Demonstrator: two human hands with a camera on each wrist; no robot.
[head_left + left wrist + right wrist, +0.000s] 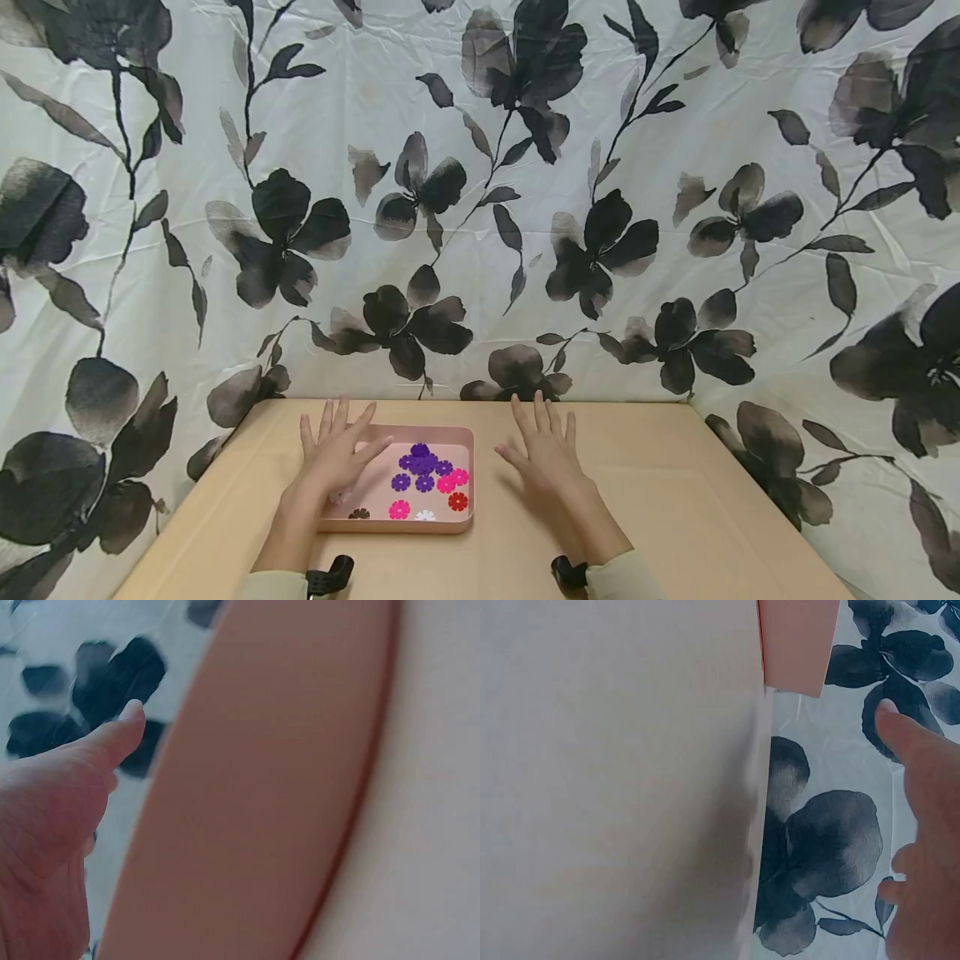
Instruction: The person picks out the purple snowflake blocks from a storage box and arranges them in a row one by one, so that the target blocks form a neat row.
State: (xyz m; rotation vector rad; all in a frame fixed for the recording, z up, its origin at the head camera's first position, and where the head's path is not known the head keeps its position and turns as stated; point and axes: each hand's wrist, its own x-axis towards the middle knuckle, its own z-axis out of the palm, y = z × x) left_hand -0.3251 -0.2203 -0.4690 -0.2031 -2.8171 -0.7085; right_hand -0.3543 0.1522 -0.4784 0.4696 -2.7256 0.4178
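Observation:
A shallow pink tray (393,527) lies on the table with small flower-shaped pieces in it. Purple flowers (422,461) cluster toward its back right. Pink flowers (399,509), a red one (457,502), a white one (425,515) and a dark brown one (359,513) lie nearer the front. My left hand (333,458), fingers spread, overlaps the tray's left side and hides part of it. To the right of the tray my right hand (551,458) is held over the table, fingers spread and nothing in them. The tray's side wall (262,772) fills the middle of the left wrist view.
The light wooden table (675,500) extends on both sides of the tray. Behind it hangs a white cloth (480,250) printed with dark flowers, which also runs down along both sides. Each wrist wears a black strapped device (330,575).

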